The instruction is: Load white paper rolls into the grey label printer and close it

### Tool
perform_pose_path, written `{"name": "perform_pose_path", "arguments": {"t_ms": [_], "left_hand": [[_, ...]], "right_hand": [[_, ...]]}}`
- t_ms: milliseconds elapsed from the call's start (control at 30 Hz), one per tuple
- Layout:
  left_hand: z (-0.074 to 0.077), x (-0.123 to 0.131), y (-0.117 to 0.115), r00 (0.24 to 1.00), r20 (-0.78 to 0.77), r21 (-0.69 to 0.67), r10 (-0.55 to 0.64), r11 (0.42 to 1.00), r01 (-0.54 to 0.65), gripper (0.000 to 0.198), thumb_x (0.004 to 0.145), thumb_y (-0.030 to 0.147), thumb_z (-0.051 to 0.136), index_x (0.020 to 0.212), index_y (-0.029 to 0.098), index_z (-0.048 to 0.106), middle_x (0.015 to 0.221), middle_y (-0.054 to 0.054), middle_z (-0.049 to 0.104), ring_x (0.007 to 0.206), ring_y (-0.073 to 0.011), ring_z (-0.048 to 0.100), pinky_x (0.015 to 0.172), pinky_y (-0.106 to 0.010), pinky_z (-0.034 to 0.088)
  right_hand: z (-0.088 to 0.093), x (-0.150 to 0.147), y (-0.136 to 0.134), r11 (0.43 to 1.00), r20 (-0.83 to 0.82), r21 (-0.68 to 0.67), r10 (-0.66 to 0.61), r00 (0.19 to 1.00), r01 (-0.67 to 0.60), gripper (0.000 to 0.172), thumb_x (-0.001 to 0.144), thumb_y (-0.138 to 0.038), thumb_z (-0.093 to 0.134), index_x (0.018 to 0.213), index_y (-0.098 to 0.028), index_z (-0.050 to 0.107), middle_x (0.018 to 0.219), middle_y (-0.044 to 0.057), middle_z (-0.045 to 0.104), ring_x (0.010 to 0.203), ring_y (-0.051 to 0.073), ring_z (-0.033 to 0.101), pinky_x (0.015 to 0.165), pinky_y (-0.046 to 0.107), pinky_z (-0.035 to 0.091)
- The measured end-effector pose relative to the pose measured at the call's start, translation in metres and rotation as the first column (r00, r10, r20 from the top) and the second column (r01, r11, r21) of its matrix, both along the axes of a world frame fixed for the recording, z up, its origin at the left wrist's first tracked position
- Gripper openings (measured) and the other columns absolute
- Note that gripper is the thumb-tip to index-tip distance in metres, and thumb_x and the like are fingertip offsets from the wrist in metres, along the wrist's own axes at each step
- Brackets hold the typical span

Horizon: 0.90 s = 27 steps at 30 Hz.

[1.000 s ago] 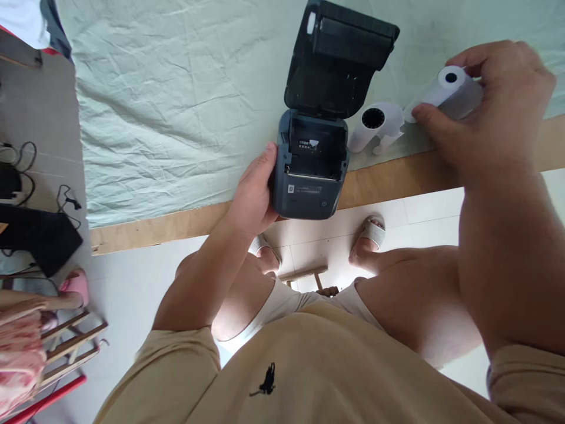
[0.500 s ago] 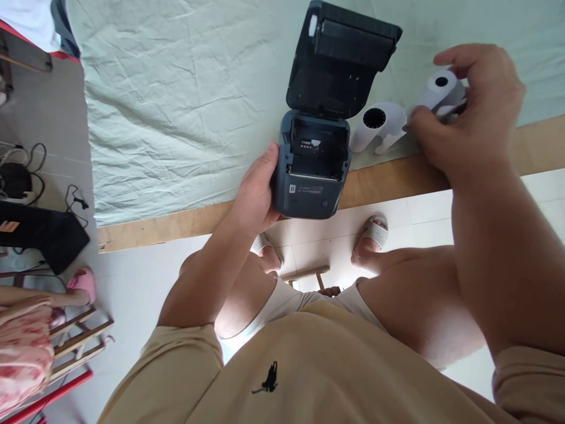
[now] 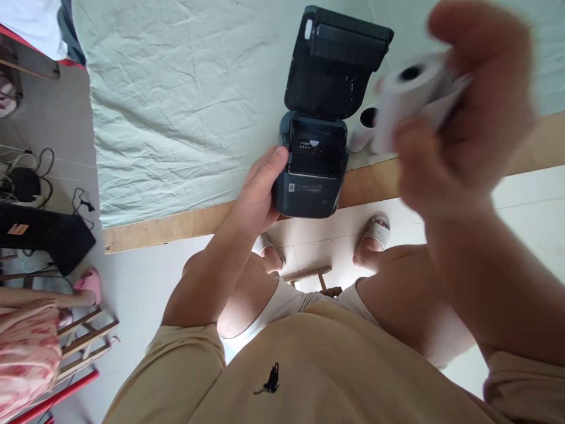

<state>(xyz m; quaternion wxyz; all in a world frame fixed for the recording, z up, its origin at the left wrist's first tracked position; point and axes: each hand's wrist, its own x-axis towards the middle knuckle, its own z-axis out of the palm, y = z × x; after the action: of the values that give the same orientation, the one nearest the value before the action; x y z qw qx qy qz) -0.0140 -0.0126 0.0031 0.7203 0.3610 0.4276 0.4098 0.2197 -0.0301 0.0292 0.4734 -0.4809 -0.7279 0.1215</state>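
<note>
A dark portable label printer (image 3: 311, 197) lies at the table's near edge, its lid (image 3: 329, 76) swung up and its paper bay uncovered. My left hand (image 3: 262, 188) grips the printer's left side, thumb on top. Raised to the right of the printer, my right hand (image 3: 477, 118) is closed around a white paper roll (image 3: 408, 94) with a dark core hole and a loose paper end; the hand is blurred by motion. Behind that roll, a second white paper roll (image 3: 362, 132) stands on the cloth beside the printer, partly hidden.
A pale green cloth (image 3: 185, 106) covers the table, with a bare wooden edge (image 3: 176, 227) towards me. On the left are a black box-like item (image 3: 44, 232), cables (image 3: 42, 159) and a seated person's leg with a pink slipper (image 3: 90, 285) by a wooden chair (image 3: 86, 341).
My right hand has lifted its paper roll off the table and brought it left, towards the printer. My left hand stays on the printer, its thumb now further over the edge.
</note>
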Motion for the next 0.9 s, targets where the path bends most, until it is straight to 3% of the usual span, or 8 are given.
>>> {"name": "perform_pose_path", "arguments": {"t_ms": [67, 133, 300, 433, 533, 667, 800, 900], "left_hand": [[-0.001, 0.000, 0.000, 1.000, 0.005, -0.007, 0.014, 1.000, -0.014, 0.060, 0.099, 0.082, 0.060, 0.110, 0.026, 0.077, 0.092, -0.002, 0.081, 0.112, -0.0281, 0.085, 0.079, -0.035, 0.072], [-0.001, 0.001, -0.001, 1.000, 0.009, -0.022, 0.011, 1.000, -0.011, 0.061, 0.098, 0.082, 0.062, 0.113, 0.025, 0.077, 0.093, -0.003, 0.081, 0.111, -0.0280, 0.086, 0.072, -0.033, 0.070], [0.000, 0.002, -0.002, 1.000, 0.002, -0.007, 0.022, 1.000, -0.022, 0.051, 0.099, 0.074, 0.067, 0.105, 0.024, 0.075, 0.084, 0.000, 0.076, 0.084, -0.0208, 0.083, 0.056, -0.028, 0.061], [-0.002, 0.000, -0.001, 0.998, 0.060, -0.006, 0.016, 1.000, -0.016, 0.051, 0.097, 0.074, 0.071, 0.095, 0.023, 0.070, 0.077, 0.001, 0.070, 0.066, -0.0150, 0.073, 0.054, -0.028, 0.057], [0.003, -0.003, -0.002, 0.999, 0.020, -0.036, -0.026, 0.999, 0.027, 0.056, 0.097, 0.080, 0.066, 0.097, 0.024, 0.068, 0.083, -0.002, 0.074, 0.088, -0.0232, 0.083, 0.065, -0.031, 0.063], [0.018, -0.001, -0.004, 0.995, 0.039, -0.038, -0.093, 0.995, 0.094, 0.049, 0.099, 0.074, 0.068, 0.105, 0.026, 0.069, 0.101, -0.004, 0.081, 0.117, -0.0308, 0.083, 0.070, -0.032, 0.065], [0.026, 0.006, -0.007, 0.999, -0.037, -0.006, 0.033, 0.999, -0.033, 0.037, 0.093, 0.059, 0.080, 0.101, 0.026, 0.064, 0.085, 0.001, 0.074, 0.092, -0.0236, 0.083, 0.060, -0.029, 0.058], [0.022, 0.007, -0.007, 0.996, -0.079, 0.035, 0.051, 0.998, -0.048, 0.040, 0.085, 0.051, 0.091, 0.105, 0.028, 0.065, 0.087, 0.003, 0.073, 0.093, -0.0225, 0.083, 0.066, -0.027, 0.061]], "right_hand": [[0.001, -0.023, 0.000, 0.985, 0.129, 0.158, 0.043, 0.991, -0.063, 0.055, 0.103, -0.023, 0.055, 0.156, -0.040, 0.053, 0.143, 0.001, 0.072, 0.115, 0.022, 0.076, 0.099, 0.038, 0.062], [-0.003, -0.037, 0.005, 0.979, 0.229, 0.198, 0.006, 0.973, -0.052, 0.048, 0.098, -0.019, 0.064, 0.144, -0.033, 0.061, 0.127, 0.002, 0.080, 0.099, 0.021, 0.079, 0.086, 0.036, 0.062], [-0.014, -0.040, 0.019, 0.991, 0.329, 0.084, -0.127, 0.936, 0.105, 0.012, 0.097, -0.019, 0.065, 0.104, -0.029, 0.066, 0.123, 0.002, 0.083, 0.101, 0.023, 0.079, 0.080, 0.040, 0.057], [-0.012, -0.041, 0.019, 0.987, 0.303, 0.146, -0.110, 0.947, 0.068, 0.014, 0.097, -0.019, 0.065, 0.088, -0.028, 0.062, 0.109, 0.000, 0.083, 0.094, 0.024, 0.076, 0.080, 0.044, 0.049], [-0.013, -0.044, 0.012, 0.958, 0.275, 0.278, -0.149, 0.950, 0.070, 0.016, 0.095, -0.024, 0.071, 0.083, -0.028, 0.061, 0.095, -0.001, 0.081, 0.084, 0.022, 0.072, 0.077, 0.044, 0.047], [-0.021, -0.047, 0.003, 0.938, 0.226, 0.336, 0.012, 0.974, -0.089, 0.012, 0.096, -0.033, 0.073, 0.090, -0.028, 0.064, 0.094, -0.003, 0.081, 0.089, 0.021, 0.075, 0.079, 0.043, 0.048], [-0.025, -0.046, -0.001, 0.930, 0.189, 0.328, 0.107, 0.976, -0.165, 0.024, 0.103, -0.051, 0.063, 0.095, -0.028, 0.064, 0.095, -0.003, 0.081, 0.102, 0.024, 0.078, 0.090, 0.047, 0.048], [-0.018, -0.038, 0.001, 0.935, 0.079, 0.348, 0.037, 0.996, -0.063, 0.011, 0.102, -0.037, 0.061, 0.095, -0.029, 0.062, 0.091, -0.003, 0.079, 0.099, 0.024, 0.078, 0.094, 0.047, 0.051]]}}
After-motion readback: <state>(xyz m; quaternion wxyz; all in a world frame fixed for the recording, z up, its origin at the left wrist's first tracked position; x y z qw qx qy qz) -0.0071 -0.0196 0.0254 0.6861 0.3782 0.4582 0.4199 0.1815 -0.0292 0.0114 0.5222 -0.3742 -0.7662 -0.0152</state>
